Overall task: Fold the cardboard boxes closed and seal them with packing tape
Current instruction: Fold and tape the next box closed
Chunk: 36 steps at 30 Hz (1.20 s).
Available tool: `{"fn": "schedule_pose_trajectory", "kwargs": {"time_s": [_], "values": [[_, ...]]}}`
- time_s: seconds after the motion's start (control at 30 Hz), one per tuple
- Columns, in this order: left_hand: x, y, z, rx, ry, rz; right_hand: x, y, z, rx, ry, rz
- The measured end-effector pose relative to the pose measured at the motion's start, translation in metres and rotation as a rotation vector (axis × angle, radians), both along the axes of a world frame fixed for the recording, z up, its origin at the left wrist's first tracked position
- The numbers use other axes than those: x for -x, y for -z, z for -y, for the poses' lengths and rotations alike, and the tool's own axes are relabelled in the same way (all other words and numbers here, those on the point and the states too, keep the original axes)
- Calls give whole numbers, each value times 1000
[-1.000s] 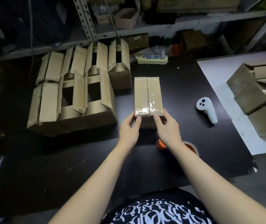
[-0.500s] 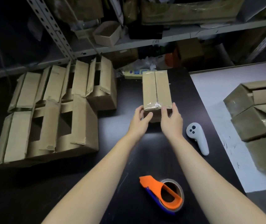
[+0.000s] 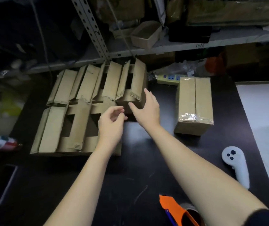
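Observation:
A taped, closed cardboard box (image 3: pixel 194 101) stands alone on the black table (image 3: pixel 130 185), right of both hands. Several open boxes with raised flaps are packed together at the left (image 3: pixel 75 128). The nearest open box (image 3: pixel 133 88) is at the cluster's right end. My right hand (image 3: pixel 145 108) reaches to that box with fingers spread, its fingertips at the box's right side. My left hand (image 3: pixel 111 123) hovers just in front of the cluster with loosely curled fingers, holding nothing. The orange tape dispenser (image 3: pixel 178 211) lies at the bottom edge under my right forearm.
A white handheld controller (image 3: pixel 235 163) lies at the right of the table. A power strip (image 3: pixel 168 78) sits behind the taped box. Metal shelving with a small open tray (image 3: pixel 145 35) stands behind. A white surface (image 3: pixel 264 108) adjoins the table on the right.
Both hands let go of the taped box, which now stands farther right, and moved left to the open boxes. The view has shifted and closed in.

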<state>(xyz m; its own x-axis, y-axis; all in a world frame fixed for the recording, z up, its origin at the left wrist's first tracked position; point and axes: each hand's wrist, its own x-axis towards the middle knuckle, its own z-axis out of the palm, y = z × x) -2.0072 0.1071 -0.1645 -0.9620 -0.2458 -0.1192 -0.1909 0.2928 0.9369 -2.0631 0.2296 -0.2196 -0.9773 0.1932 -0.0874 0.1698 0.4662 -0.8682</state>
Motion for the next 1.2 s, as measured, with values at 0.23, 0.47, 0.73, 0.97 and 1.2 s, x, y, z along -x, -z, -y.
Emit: {"fn": "schedule_pose_trajectory", "kwargs": {"time_s": [0.23,0.47,0.73,0.97,1.2], "values": [[-24,-12,35,-44,-22,-50,19,-9,7,-104,198,-15],[-49,-19,52,19,232,-70,-52,-14,-15,-83,328,-126],[-80,-25,78,96,228,-169,-174,-56,-24,-27,341,-326],[-134,-16,103,98,352,-237,-272,-67,-11,-24,247,-286],[-200,-11,124,34,377,-343,-334,-76,8,-10,328,-311]]}}
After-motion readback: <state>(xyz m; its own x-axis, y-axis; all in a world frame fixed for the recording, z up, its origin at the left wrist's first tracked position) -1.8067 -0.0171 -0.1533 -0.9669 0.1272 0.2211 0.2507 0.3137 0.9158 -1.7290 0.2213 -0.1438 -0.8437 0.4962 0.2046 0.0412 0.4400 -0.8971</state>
